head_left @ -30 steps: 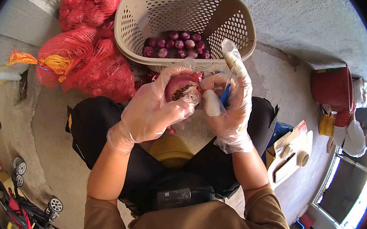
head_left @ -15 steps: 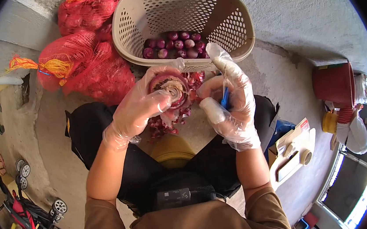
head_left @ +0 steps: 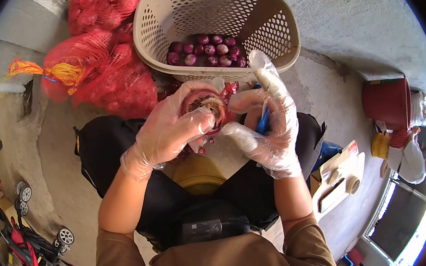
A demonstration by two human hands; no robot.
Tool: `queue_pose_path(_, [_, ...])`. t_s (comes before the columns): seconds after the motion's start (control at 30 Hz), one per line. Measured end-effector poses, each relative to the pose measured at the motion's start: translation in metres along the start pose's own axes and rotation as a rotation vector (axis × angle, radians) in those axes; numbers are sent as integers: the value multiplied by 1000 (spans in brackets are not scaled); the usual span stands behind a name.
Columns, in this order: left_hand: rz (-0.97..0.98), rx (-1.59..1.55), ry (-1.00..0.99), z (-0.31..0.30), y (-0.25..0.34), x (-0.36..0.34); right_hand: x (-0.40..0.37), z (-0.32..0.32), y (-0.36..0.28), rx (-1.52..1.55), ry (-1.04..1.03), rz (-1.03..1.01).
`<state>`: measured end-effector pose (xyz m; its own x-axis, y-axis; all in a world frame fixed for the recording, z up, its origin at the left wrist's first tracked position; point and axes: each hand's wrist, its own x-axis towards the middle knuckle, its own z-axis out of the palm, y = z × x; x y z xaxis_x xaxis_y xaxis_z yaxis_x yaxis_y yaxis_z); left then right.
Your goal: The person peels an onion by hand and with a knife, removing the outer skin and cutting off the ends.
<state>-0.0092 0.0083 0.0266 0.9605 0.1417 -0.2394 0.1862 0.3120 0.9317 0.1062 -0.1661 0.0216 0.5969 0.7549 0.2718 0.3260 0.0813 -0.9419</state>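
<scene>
My left hand (head_left: 164,130), in a clear plastic glove, is closed around a red onion (head_left: 205,108), its dry, ringed end facing up. Beside it on the right is my right hand (head_left: 271,122), gloved too. Its lower fingers curl round a small blue-handled knife (head_left: 263,120), whose blade is mostly hidden. One right finger points up, and the thumb reaches toward the onion. Loose red onion skins (head_left: 231,87) lie on the floor beyond and under the hands. Past them stands a beige perforated basket (head_left: 220,73) with several purple onions (head_left: 210,49) at its bottom.
Red mesh sacks of onions (head_left: 110,81) lean left of the basket. A yellow container (head_left: 199,175) sits between my knees. To the right are cardboard pieces (head_left: 338,177) and a dark red tub (head_left: 387,103). A wheeled frame (head_left: 33,237) stands at lower left.
My left hand has moved slightly right with the onion, closer to my right hand. The right thumb has shifted left toward the onion. The knife stays in my right hand.
</scene>
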Motion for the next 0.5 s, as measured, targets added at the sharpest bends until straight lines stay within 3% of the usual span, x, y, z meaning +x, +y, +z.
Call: queue_pose_path(0.5, [-17,55,18,3,3,-2,3,-4,0,64,82,-43])
